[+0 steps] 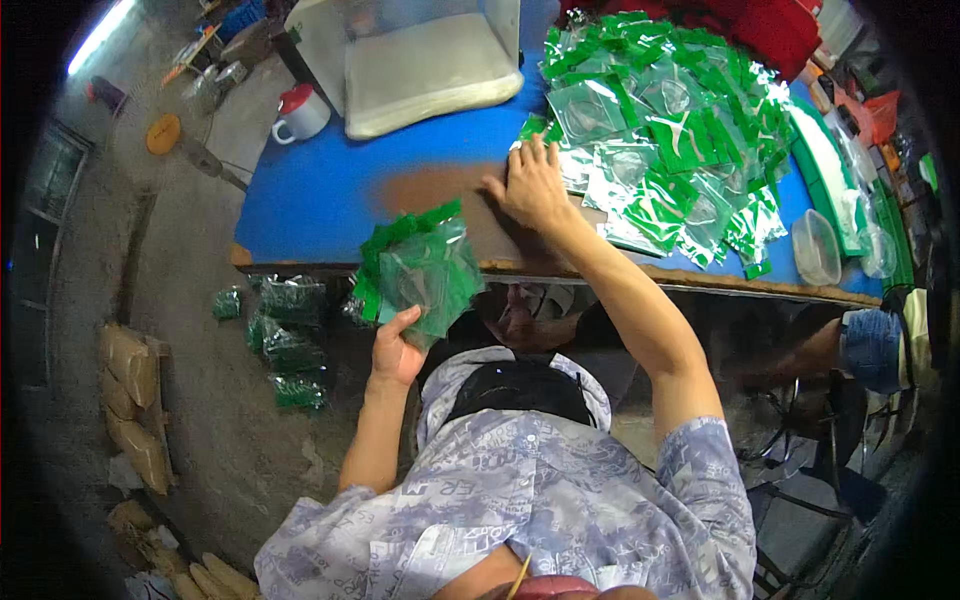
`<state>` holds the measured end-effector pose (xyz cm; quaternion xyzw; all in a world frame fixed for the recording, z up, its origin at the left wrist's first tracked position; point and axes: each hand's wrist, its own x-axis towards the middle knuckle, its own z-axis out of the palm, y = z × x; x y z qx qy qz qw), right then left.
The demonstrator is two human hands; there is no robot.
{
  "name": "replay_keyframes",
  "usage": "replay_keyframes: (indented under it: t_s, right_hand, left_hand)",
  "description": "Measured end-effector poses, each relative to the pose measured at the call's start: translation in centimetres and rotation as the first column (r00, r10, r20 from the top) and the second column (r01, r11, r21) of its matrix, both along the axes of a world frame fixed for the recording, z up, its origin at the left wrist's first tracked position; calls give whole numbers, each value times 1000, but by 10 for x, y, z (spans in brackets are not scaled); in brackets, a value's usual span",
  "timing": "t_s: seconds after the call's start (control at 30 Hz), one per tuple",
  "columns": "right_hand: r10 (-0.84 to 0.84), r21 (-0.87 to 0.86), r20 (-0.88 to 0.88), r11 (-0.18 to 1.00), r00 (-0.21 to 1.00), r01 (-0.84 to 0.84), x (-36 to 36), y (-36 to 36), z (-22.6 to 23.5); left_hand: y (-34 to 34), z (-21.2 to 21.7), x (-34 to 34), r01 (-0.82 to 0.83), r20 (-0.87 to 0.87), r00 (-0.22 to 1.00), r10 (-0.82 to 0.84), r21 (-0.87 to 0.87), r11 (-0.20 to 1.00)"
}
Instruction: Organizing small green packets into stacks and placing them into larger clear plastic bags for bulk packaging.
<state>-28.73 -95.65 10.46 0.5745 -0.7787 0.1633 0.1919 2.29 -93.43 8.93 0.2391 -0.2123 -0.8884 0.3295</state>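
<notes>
Currently the left hand (396,352) is gripping a fanned stack of green packets (420,272) just off the near edge of the blue table (310,190), while the right hand (532,186) is pressing open and flat beside the packet heap (670,140). Judged advice: be squaring the stack edges before adding more. Packet contents are proving too small to read, and the table's right end is bending out of view.

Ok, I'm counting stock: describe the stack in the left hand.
The stack of green packets is a fanned bundle of flat, glossy clear-and-green plastic sleeves. The left hand grips its lower edge, thumb in front, holding it upright and tilted just off the blue table's near edge, above the floor.
</notes>
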Motion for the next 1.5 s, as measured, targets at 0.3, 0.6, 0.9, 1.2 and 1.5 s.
replay_keyframes:
  t_s: [0.3,0.6,0.9,1.2,1.5]
  right_hand:
    - [437,-4,402,880,805,-476,98,76,42]
    - [483,-216,277,873,830,-436,122,66,4]
    - [312,-385,858,917,-409,-108,99,95,40]
    - [503,-434,790,863,350,-260,13,52,10]
    - [494,-411,681,869,540,-276,36,68,33]
  left_hand:
    - [-13,-4,41,-112,-8,993,114,96,989]
    - [-21,-35,61,-8,-316,948,41,104,994]
    - [-24,14,-9,6,-124,992,-10,-30,1000]
    - [-83,62,-107,203,253,961,109,-918,341]
    - [-71,58,-116,106,145,989,41,-861,497]
